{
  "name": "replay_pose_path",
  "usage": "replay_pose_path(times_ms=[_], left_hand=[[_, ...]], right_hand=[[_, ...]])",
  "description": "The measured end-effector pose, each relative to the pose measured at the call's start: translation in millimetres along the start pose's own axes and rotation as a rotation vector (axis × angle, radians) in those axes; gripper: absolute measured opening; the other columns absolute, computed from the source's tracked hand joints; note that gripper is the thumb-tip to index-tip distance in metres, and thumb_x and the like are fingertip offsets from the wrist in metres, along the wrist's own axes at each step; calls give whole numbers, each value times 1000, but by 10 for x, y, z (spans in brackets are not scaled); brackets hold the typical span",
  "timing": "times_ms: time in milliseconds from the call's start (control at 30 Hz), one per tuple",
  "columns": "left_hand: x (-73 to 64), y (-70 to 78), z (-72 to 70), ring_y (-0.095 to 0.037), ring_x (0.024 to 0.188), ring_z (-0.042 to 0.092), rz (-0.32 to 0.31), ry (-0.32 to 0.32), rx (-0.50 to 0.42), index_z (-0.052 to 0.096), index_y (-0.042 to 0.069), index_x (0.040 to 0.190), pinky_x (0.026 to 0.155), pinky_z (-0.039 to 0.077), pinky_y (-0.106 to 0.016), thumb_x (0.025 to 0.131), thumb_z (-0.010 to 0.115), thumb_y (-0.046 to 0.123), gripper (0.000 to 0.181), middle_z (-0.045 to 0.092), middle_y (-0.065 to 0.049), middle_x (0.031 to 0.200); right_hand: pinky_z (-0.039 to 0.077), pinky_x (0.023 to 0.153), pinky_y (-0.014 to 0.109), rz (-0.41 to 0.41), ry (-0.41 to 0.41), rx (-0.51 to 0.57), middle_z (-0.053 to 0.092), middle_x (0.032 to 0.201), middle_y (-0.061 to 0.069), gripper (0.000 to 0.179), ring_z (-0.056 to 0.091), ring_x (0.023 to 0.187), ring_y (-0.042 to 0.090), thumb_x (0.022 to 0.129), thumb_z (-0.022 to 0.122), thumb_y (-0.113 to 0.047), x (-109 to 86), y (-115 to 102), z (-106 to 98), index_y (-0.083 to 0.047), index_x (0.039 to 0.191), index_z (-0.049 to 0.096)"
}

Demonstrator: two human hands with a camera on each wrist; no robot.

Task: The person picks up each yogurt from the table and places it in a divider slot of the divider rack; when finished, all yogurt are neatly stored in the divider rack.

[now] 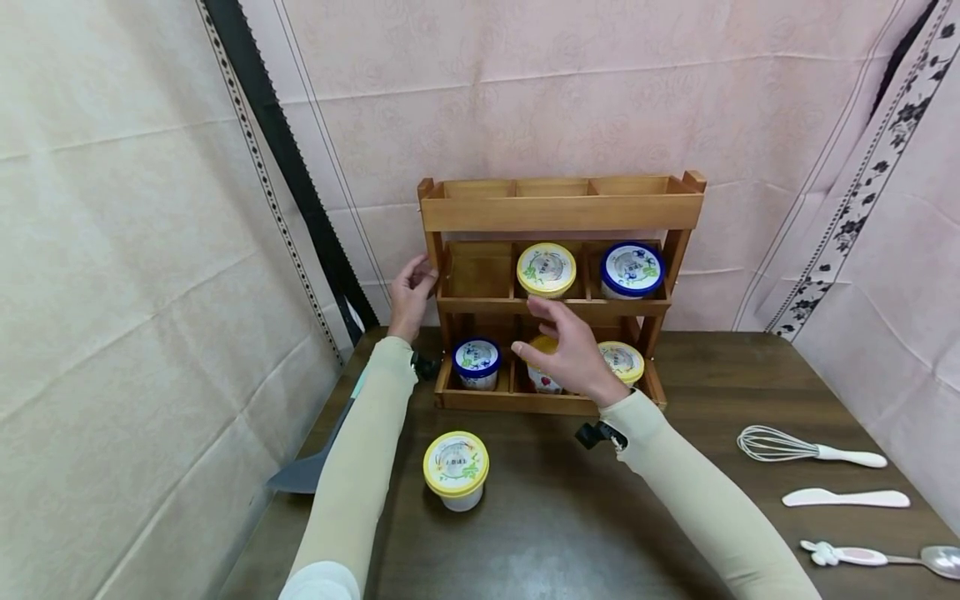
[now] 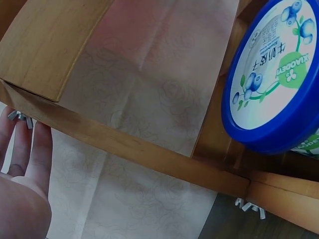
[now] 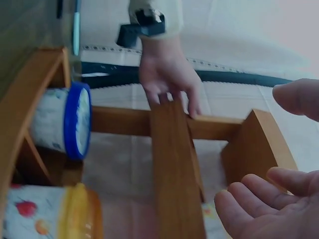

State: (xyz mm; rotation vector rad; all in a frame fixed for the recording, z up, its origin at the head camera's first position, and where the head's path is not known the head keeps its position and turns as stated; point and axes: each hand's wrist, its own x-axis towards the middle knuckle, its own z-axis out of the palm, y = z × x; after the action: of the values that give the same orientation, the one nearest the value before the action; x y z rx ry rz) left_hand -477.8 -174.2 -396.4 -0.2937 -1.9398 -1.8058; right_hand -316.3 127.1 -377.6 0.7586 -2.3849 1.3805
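Note:
A three-tier wooden rack [image 1: 558, 215] stands at the back of the table. My left hand [image 1: 411, 292] grips its left side at the middle tier, its fingers beside a metal wing nut [image 2: 21, 117] in the left wrist view. My right hand [image 1: 573, 354] is held in front of the lower tiers, fingers spread, with nothing in it. It partly hides a yellow-lidded tub [image 1: 542, 379]. A blue-lidded tub [image 1: 477, 362] sits in the lower left compartment, and another yellow-lidded tub [image 1: 622, 360] in the lower right.
The middle tier bears a yellow-lidded tub [image 1: 546, 269] and a blue-lidded tub [image 1: 632, 269]. One more yellow-lidded tub [image 1: 456, 468] stands on the table before the rack. At right lie a whisk [image 1: 795, 446], a white spreader [image 1: 846, 498] and a spoon [image 1: 885, 557].

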Motion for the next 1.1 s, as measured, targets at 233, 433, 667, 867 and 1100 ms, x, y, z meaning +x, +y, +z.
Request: replay_pose_path(times_ms=[233, 433, 667, 867, 1100], left_hand=[[17, -22, 7, -17, 109, 58, 6, 2, 2, 66, 22, 143, 92, 52, -27, 103, 70, 26, 40, 67, -5, 123], [20, -28, 3, -16, 109, 58, 3, 4, 1, 66, 21, 143, 92, 52, -27, 103, 70, 25, 40, 67, -5, 122], [20, -33, 2, -16, 109, 59, 6, 5, 6, 66, 22, 143, 91, 52, -26, 103, 70, 25, 41, 68, -5, 122], [16, -45, -9, -15, 108, 59, 15, 3, 13, 66, 21, 144, 90, 52, -25, 104, 69, 25, 41, 68, -5, 121], [15, -27, -6, -16, 109, 59, 13, -4, 4, 66, 21, 144, 93, 53, -28, 104, 69, 25, 41, 67, -6, 122]], right_hand=[[47, 118, 53, 21, -68, 37, 53, 157, 9, 71, 51, 145, 26, 97, 78, -33, -132, 76, 224, -16, 158, 47], [51, 114, 51, 3, -151, 22, 56, 155, 7, 70, 55, 142, 27, 97, 78, -36, -233, 142, 422, -16, 157, 47], [51, 115, 48, 19, -253, -13, 56, 156, 2, 70, 56, 142, 24, 97, 76, -45, -354, 199, 623, -19, 156, 49], [51, 114, 53, 6, -361, 28, 54, 158, 6, 71, 55, 142, 28, 98, 75, -46, -468, 268, 785, -16, 157, 48], [50, 115, 49, -21, -476, -21, 56, 156, 5, 77, 56, 141, 23, 94, 76, -53, -608, 340, 933, -18, 157, 48]])
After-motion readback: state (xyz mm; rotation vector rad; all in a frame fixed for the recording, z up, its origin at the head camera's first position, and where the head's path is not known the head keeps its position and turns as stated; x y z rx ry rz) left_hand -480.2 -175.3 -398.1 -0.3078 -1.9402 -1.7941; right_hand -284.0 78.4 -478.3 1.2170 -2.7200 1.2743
